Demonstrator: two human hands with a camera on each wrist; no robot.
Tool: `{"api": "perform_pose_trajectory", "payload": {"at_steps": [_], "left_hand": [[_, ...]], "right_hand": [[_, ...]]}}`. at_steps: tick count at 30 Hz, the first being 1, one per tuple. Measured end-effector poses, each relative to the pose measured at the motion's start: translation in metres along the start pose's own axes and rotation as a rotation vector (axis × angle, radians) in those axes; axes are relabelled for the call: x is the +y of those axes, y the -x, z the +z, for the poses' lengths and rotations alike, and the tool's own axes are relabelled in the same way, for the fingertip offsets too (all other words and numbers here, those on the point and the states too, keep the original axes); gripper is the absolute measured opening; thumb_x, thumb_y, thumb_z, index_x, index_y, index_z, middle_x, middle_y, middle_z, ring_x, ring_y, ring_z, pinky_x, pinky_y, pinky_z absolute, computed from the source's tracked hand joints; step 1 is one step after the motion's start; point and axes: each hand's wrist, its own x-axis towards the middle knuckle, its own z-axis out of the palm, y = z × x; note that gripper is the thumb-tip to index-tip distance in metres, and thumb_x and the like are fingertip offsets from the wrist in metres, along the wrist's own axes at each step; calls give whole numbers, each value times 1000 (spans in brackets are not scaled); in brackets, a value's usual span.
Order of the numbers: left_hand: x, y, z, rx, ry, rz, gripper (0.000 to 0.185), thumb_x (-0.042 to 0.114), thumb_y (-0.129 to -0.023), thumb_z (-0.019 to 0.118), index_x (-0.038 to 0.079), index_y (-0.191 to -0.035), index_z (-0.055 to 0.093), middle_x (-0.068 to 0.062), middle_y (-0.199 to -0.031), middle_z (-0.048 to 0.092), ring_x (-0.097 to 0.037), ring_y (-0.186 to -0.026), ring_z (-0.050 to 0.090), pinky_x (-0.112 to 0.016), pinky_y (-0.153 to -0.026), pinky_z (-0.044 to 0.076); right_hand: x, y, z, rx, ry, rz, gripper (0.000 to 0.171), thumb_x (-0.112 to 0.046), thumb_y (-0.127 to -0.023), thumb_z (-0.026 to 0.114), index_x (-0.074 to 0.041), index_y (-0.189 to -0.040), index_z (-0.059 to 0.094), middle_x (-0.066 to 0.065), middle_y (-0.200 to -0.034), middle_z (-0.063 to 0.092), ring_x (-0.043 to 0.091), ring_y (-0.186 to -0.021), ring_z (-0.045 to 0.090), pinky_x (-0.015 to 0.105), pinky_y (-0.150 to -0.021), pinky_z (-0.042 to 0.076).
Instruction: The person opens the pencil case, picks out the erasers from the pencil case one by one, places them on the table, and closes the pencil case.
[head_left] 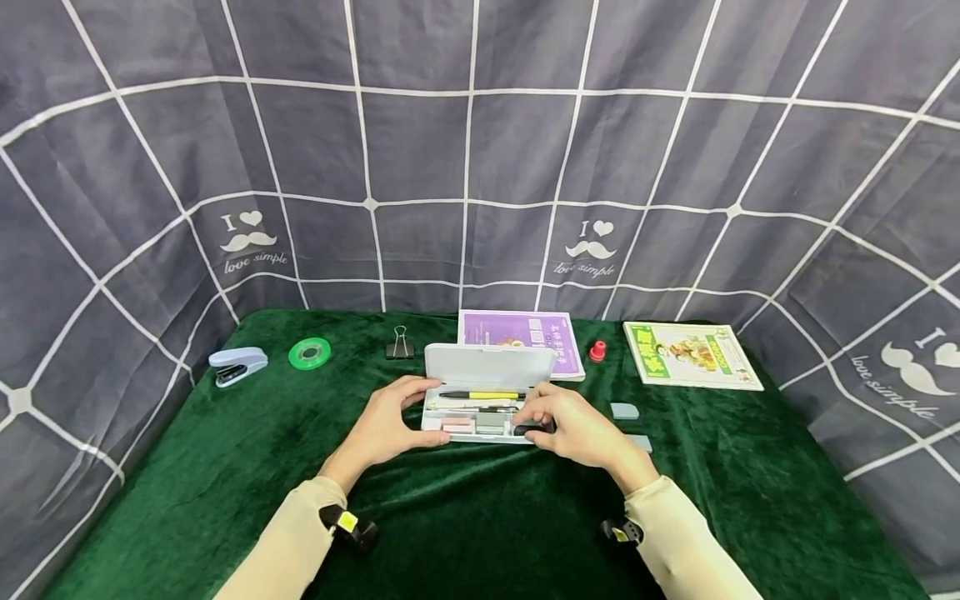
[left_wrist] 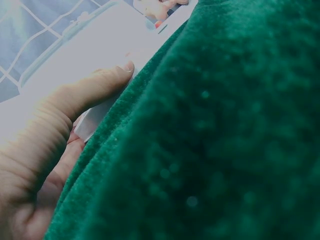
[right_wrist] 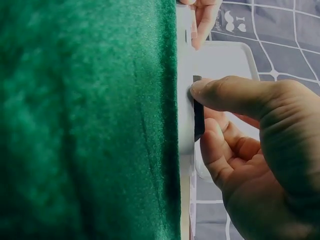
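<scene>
L hand grips pencil case left end, steadying it; R hand pinches black item at case's front-right corner; lid up.

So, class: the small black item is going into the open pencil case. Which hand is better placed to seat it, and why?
The right hand. It already pinches the black item at the near right corner of the pencil case, while the left hand grips the case's left end.
</scene>
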Motion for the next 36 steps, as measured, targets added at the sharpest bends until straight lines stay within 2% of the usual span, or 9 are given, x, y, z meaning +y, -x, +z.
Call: {"api": "perform_pose_trajectory", "payload": {"at_steps": [5, 12, 18, 24, 27, 31, 36], "left_hand": [[0, 1, 0, -4, -2, 5, 85, 37, -79, 105, 14, -152, 68, -8, -152, 63, -30, -142, 65, -40, -120, 55], [1, 2, -1, -7, 0, -8, 86, 39, -79, 105, 14, -152, 67, -8, -153, 63, -30, -143, 65, -41, -120, 55], [2, 2, 0, -14, -13, -5, 85, 41, -80, 104, 18, -153, 67, -7, -152, 63, -29, -143, 65, -41, -120, 55], [-1, 1, 0, -17, 1, -2, 85, 41, -81, 104, 18, -153, 67, -7, -152, 62, -30, -143, 64, -41, -120, 55], [-1, 2, 0, -13, -3, 14, 84, 38, -80, 104, 15, -153, 67, -8, -151, 63, -30, -142, 65, -40, -120, 55], [0, 2, 0, -9, -6, 22, 84, 36, -80, 105, 13, -152, 67, -8, -151, 63, -29, -141, 66, -40, -120, 55], [2, 2, 0, -13, -11, 15, 84, 37, -80, 105, 15, -152, 67, -8, -151, 63, -30, -142, 65, -41, -120, 55]], "right_hand": [[-1, 0, 0, 19, -2, -4, 21, -1, -97, 84, -14, -113, 87, -1, -109, 69, 15, -94, 66, 32, -83, 62], [2, 1, -3, 87, -78, -19, 22, 1, -98, 83, -16, -111, 81, -4, -101, 69, 16, -91, 66, 36, -81, 63], [6, 6, -21, 189, -117, -13, 21, 0, -97, 84, -16, -110, 80, -4, -100, 74, 13, -90, 68, 44, -81, 65], [26, 17, -39, 336, -41, 93, 23, 5, -93, 85, -13, -107, 81, -4, -97, 72, 14, -88, 67, 42, -77, 64], [40, 22, -40, 373, 22, 103, 23, 8, -90, 85, -10, -104, 82, -2, -95, 69, 18, -87, 65, 40, -75, 63], [55, 24, -34, 360, 77, 113, 22, 9, -90, 85, -8, -102, 82, 0, -95, 68, 20, -88, 64, 39, -76, 62], [62, 26, -29, 258, 103, 154, 20, 5, -91, 87, -11, -102, 82, -2, -96, 68, 16, -87, 65, 33, -78, 61]]}}
